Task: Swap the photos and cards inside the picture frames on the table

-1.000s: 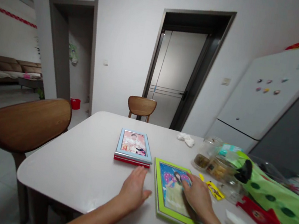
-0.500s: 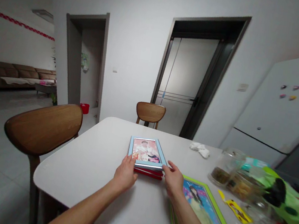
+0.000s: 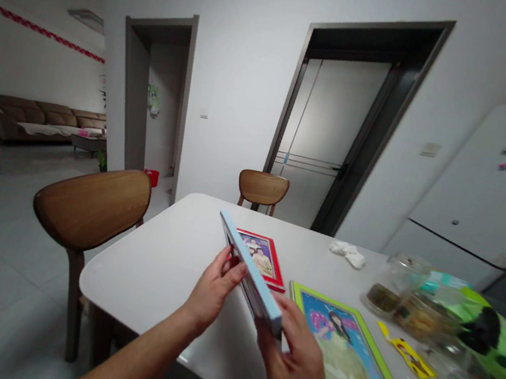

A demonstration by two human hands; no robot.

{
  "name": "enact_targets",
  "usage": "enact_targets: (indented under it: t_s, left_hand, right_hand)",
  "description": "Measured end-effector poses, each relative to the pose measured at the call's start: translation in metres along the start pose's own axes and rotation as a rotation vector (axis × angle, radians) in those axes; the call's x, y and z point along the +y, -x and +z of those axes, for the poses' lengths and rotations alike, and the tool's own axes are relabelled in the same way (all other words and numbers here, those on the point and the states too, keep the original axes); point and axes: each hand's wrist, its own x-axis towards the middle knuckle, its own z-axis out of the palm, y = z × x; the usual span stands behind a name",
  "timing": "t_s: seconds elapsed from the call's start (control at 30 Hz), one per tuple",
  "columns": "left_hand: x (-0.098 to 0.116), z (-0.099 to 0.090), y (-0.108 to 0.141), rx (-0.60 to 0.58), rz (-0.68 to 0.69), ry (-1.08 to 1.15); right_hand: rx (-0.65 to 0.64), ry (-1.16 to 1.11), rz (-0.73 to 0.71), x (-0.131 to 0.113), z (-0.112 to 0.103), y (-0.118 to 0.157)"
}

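A light blue picture frame [image 3: 255, 273] is held up on its edge above the table, tilted so that its picture is mostly turned out of sight. My right hand [image 3: 291, 356] grips its near end, thumb on one side and fingers on the other. My left hand [image 3: 217, 286] is closed at the left face of the frame, its fingertips partly hidden. Behind the blue frame, a red picture frame [image 3: 275, 267] with a photo of people lies flat on the table. To the right of my right hand lies a larger green picture frame [image 3: 354, 353] showing a figure in a pale dress.
On the right of the white table [image 3: 148, 275] stand glass jars [image 3: 385, 290], a yellow packet [image 3: 413, 359] and a green bag [image 3: 504, 348]. A crumpled white tissue [image 3: 347, 253] lies farther back. Wooden chairs stand at the left [image 3: 91, 205] and far side [image 3: 263, 188].
The blue frame has been lifted off the red frame and turned up onto its edge, closer to me. The red frame's photo now shows. The camera view has shifted slightly left.
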Motion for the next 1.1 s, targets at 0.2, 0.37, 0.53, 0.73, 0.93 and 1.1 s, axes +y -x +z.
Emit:
enact_targets:
  t_s: [0.2, 0.37, 0.53, 0.73, 0.93, 1.1]
  left_hand:
    - [0.001, -0.018, 0.032, -0.056, -0.133, 0.217]
    - [-0.026, -0.04, 0.036, -0.075, -0.186, 0.141]
    - [-0.053, -0.064, 0.036, -0.011, -0.116, -0.306]
    - [-0.078, -0.076, 0.045, 0.067, -0.155, -0.834]
    - [-0.088, -0.075, 0.049, 0.036, -0.107, -1.027]
    - [-0.087, -0.075, 0.049, 0.028, -0.1, -1.06]
  right_hand:
    - [-0.088, 0.162, -0.374, 0.003, 0.015, 0.057]
    - [-0.165, 0.243, -0.491, 0.004, 0.035, 0.067]
    - [-0.328, 0.282, -0.326, 0.005, 0.061, 0.072]
    - [-0.506, 0.258, -0.24, 0.01, 0.072, 0.079]
    - [-0.487, 0.192, -0.085, 0.02, 0.04, 0.044]
    - [-0.482, 0.502, 0.184, 0.066, 0.021, 0.014]
